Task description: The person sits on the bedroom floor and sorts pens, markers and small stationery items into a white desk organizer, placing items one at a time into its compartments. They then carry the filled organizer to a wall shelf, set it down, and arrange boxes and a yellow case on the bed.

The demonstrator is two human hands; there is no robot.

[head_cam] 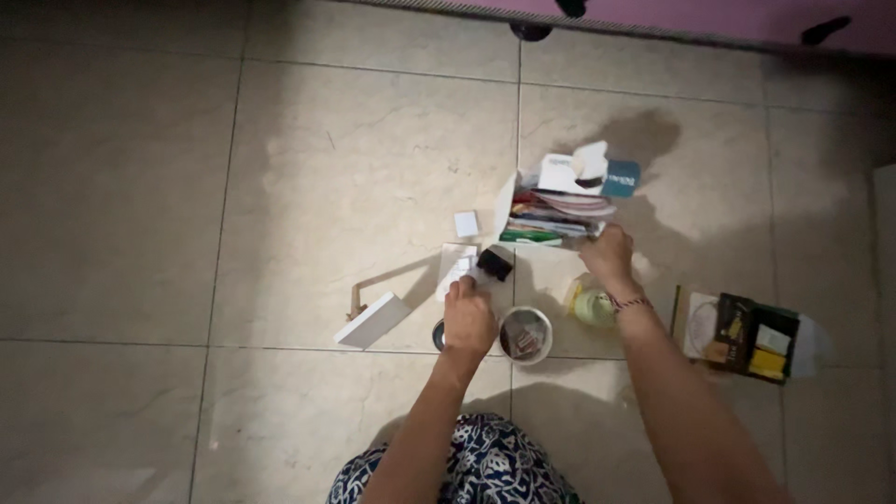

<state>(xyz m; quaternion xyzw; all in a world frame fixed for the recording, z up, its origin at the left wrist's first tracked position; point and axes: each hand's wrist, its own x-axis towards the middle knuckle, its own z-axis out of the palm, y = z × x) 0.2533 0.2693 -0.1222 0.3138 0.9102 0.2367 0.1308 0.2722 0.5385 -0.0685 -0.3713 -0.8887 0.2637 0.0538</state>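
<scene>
1. A small black-and-clear item (492, 264) is pinched in the fingers of the left hand (469, 317), which is curled shut around its near end; the item sticks out just beyond the knuckles, over the floor (327, 168).
2. The right hand (609, 257) is closed on the near edge of a pile of cards and papers (555, 217), which lies just beyond it; whether it grips one sheet or several cannot be told.
3. A small white-and-blue box (588, 172) sits on the far side of the pile.
4. Just right of the left hand stands a round tub (525, 334) with bits inside; between the tub and the right wrist sits a pale green container (590, 304).
5. A flat white card (455, 266) lies just beyond the left hand, a small white square (466, 223) farther out.
6. Left of the left hand lies a white box (371, 320).
7. Right of the right forearm sits a dark packet on a disc (742, 333).
</scene>
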